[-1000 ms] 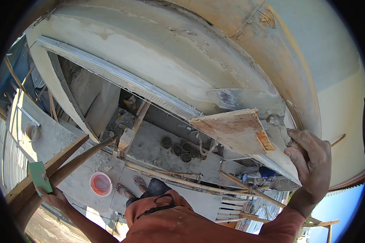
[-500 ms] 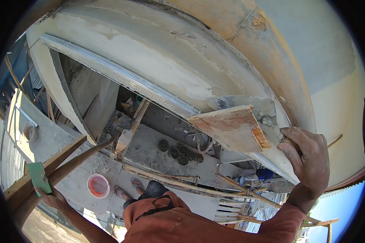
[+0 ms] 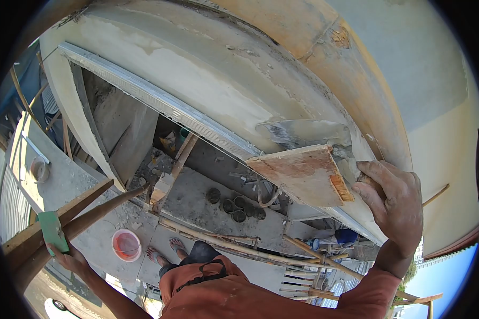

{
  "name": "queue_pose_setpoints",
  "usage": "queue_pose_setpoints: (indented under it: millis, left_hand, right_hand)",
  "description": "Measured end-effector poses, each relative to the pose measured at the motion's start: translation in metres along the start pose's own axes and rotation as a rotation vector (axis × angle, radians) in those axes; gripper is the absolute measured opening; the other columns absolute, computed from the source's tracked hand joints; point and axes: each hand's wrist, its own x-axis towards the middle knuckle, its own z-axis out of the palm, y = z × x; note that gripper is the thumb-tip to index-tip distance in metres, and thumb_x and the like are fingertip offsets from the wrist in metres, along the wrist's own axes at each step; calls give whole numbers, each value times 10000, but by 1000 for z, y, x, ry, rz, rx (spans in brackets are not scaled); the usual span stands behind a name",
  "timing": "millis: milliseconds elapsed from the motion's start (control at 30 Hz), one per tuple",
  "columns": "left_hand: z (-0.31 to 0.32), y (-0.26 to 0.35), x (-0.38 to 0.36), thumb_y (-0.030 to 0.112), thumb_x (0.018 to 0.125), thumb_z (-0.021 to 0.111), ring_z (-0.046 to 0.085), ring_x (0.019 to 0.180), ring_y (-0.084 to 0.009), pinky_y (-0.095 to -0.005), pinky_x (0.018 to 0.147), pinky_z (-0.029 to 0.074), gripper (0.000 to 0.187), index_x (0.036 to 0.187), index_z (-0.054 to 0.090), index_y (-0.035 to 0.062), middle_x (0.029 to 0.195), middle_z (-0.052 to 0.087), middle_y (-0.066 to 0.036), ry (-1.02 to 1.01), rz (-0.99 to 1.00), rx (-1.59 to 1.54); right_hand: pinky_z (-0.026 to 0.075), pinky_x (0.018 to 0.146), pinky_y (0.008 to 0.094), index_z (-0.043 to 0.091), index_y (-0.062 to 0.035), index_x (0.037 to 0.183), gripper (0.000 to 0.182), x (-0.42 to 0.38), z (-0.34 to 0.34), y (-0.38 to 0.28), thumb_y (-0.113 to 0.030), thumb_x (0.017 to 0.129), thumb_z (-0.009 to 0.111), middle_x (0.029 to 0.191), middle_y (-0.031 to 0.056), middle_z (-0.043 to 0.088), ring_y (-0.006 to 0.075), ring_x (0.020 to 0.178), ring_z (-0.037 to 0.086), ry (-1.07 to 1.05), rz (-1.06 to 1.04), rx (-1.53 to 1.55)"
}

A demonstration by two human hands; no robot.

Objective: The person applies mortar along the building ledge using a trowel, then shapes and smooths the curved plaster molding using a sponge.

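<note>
My right hand point(image 3: 391, 199) is closed at the right side of the wall, its fingers wrapped around the end of a trowel. The thin, shiny trowel blade point(image 3: 303, 133) lies against the pale plastered wall point(image 3: 197, 74), with grey plaster near the hand. Just below the blade, a rough plywood board point(image 3: 298, 175) juts out over the metal-edged opening. At the lower left, my left hand point(image 3: 72, 259) grips the bottom end of a flat green block point(image 3: 52, 232), which overlaps the wooden beams in this view.
Wooden beams point(image 3: 85, 204) slant across the left side. A pink bucket point(image 3: 126, 245) stands on the concrete by my feet. Several dark round pots point(image 3: 238, 204) sit below the opening. Bamboo rails point(image 3: 239, 250) cross beneath the wall, and a white car point(image 3: 58, 308) shows far below.
My right hand and the trowel blade have shifted a little left and up along the wall. The green block stays in my left hand. A white car has come into view at lower left.
</note>
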Motion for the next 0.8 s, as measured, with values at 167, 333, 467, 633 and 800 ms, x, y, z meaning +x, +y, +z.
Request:
queue_pose_setpoints:
  millis: [167, 333, 467, 633, 800]
  left_hand:
    - [21, 5, -12, 331, 1060, 494, 454, 1330, -328, -427, 1139, 428, 602, 1449, 343, -102, 1450, 409, -229, -2, -43, -29]
    - [8, -9, -7, 329, 1063, 488, 486, 1312, -328, -424, 1140, 435, 598, 1436, 348, -117, 1424, 438, -243, -66, -23, -4]
    - [45, 0, -27, 334, 1056, 506, 491, 1312, -322, -417, 1131, 441, 589, 1430, 372, -101, 1425, 446, -231, -46, -38, -19]
    - [46, -5, -24, 335, 1052, 515, 499, 1310, -318, -416, 1131, 439, 582, 1438, 379, -78, 1434, 447, -219, -50, -56, -5]
    - [46, -4, -23, 335, 1048, 523, 504, 1309, -323, -420, 1132, 439, 590, 1438, 370, -80, 1435, 445, -227, -49, -55, 4]
  right_hand:
    - [467, 553, 383, 703, -14, 989, 292, -4, -15, -1, -215, 794, 785, 818, 137, 702, 292, 657, 673, -152, -94, -210]
    - [474, 591, 371, 714, -12, 1004, 297, -13, -13, 2, -215, 797, 781, 834, 151, 709, 281, 687, 682, -5, 85, 108]
    - [471, 590, 372, 714, -14, 1008, 290, -9, -5, -2, -204, 799, 777, 850, 148, 714, 284, 681, 679, 44, 67, 17]
    - [497, 618, 378, 685, 38, 1001, 257, -10, -13, -20, -143, 828, 747, 812, 172, 686, 329, 677, 674, -59, 82, -135]
    - [451, 625, 394, 701, -12, 1015, 264, -26, -1, -6, -203, 837, 744, 812, 134, 693, 310, 672, 658, -21, 134, -103]
